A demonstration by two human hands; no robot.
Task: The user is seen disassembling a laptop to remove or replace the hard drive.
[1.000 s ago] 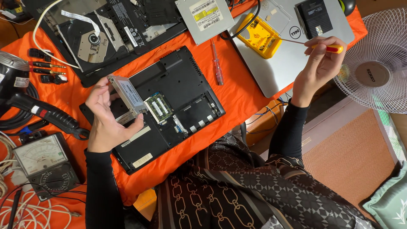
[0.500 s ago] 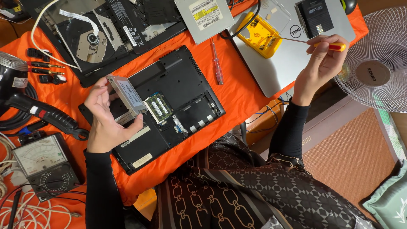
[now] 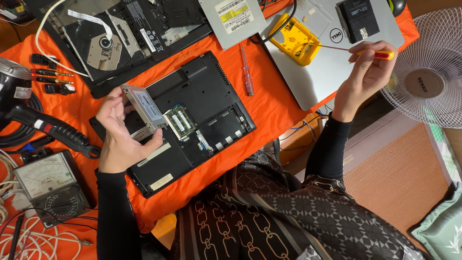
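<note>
Little moved: left hand (image 3: 120,137) fingers still grasp flat metal drive (image 3: 144,108); right hand (image 3: 363,77) pinches slim, probably plastic-handled screwdriver (image 3: 356,49).

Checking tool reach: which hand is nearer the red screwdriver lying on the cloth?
Left, narrowly. The left hand holds the drive left of the red screwdriver; the right hand is farther right, holding a yellow-handled screwdriver.
</note>
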